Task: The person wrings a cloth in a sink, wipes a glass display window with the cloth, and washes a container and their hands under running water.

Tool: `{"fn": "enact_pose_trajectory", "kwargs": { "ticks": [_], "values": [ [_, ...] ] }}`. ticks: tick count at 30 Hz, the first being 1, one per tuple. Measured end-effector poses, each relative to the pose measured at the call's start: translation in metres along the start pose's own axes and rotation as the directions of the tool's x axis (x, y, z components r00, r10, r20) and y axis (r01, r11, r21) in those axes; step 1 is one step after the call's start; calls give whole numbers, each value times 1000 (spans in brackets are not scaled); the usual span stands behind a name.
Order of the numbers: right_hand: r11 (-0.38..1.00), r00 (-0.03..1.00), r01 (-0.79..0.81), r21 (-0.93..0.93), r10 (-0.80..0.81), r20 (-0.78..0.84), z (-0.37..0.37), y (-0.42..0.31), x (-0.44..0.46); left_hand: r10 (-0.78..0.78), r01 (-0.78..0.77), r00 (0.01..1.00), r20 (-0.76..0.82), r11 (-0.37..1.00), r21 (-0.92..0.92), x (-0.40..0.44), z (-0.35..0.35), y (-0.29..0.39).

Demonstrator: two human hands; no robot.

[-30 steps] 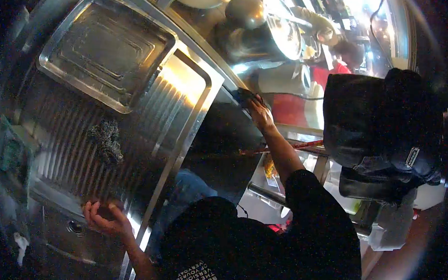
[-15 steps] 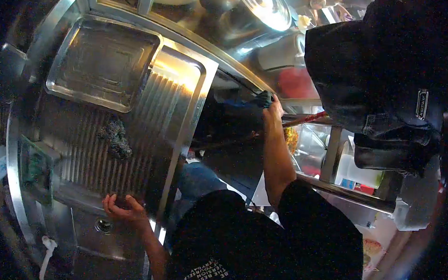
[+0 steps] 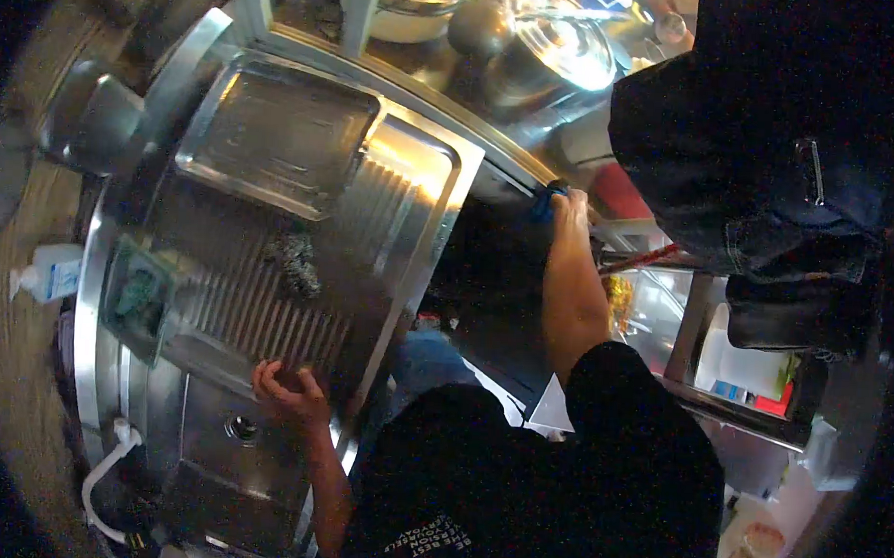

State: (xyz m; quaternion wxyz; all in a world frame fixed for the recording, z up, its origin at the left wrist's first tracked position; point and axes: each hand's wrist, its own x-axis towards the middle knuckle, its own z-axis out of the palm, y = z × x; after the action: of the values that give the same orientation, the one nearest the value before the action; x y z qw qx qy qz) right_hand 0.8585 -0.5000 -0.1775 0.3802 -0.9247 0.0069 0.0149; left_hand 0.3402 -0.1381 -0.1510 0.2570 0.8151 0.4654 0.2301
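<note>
My left hand (image 3: 292, 392) hovers over the near end of the ribbed steel drainboard (image 3: 256, 311), beside the sink basin (image 3: 229, 479). Its fingers are curled but apart, and I see nothing held in them. My right hand (image 3: 570, 203) reaches far forward, closed on a dark blue cloth (image 3: 545, 201) at the metal frame beyond the drainboard. A grey wire scourer (image 3: 298, 260) lies on the ribs. Behind it sits a rectangular steel tray (image 3: 279, 137).
A glass-like container with green contents (image 3: 140, 301) and a white bottle (image 3: 53, 273) stand at the left. A white hose (image 3: 99, 483) hangs by the sink. Dark garments (image 3: 762, 153) hang at the right; a lidded steel pot (image 3: 551, 59) is at the top.
My right hand has moved forward and to the right along the frame with the cloth. My left hand stays near the sink edge. The view has shifted, showing more of the left side.
</note>
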Motion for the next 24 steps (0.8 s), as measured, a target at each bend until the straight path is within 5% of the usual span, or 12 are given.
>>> {"fn": "enact_pose_trajectory", "kwargs": {
  "ticks": [5, 7, 8, 9, 11, 14, 16, 18, 19, 21, 23, 24],
  "values": [
    [954, 949, 292, -63, -282, 138, 10, -101, -36, 89, -90, 996, -18, 988, -126, -2, -16, -3],
    [960, 949, 268, 85, -278, 145, 7, -123, -41, 76, -74, 997, 2, 983, -167, -3, -31, 10],
    [922, 978, 82, 378, -147, 147, 15, -130, -43, 18, -7, 999, 37, 966, -257, -5, -37, 14],
    [742, 984, -93, 663, -33, 175, 23, -142, -47, -36, 62, 996, 79, 936, -347, -8, -40, 13],
    [263, 956, -284, 922, 3, 294, 27, -175, -70, -14, 58, 996, 86, 844, -533, -10, -47, 16],
    [-212, 822, -550, 808, -309, 479, 24, -240, -133, -10, 103, 992, 125, 633, -767, -20, -56, 25],
    [-187, 533, -789, 586, -682, 501, 23, -284, -179, -1, 142, 987, 159, 455, -879, -25, -63, 31],
    [-27, 594, -747, 664, -475, 649, 24, -327, -234, -52, 282, 958, 283, 366, -887, -31, -69, 25],
    [48, 741, -669, 742, -46, 670, 42, -333, -252, -74, 348, 937, 343, 320, -881, -31, -73, 22],
    [589, 754, -350, 728, -285, 592, 58, -325, -299, -195, 491, 838, 510, -138, -860, -35, -103, 33],
    [666, 552, -343, 663, -428, 716, 67, -354, -368, -151, 456, 811, 565, -443, -772, -33, -123, 27],
    [533, 415, -612, 584, -412, 811, 63, -376, -404, -84, 419, 845, 528, -510, -751, -32, -127, 17]
  ]
}}
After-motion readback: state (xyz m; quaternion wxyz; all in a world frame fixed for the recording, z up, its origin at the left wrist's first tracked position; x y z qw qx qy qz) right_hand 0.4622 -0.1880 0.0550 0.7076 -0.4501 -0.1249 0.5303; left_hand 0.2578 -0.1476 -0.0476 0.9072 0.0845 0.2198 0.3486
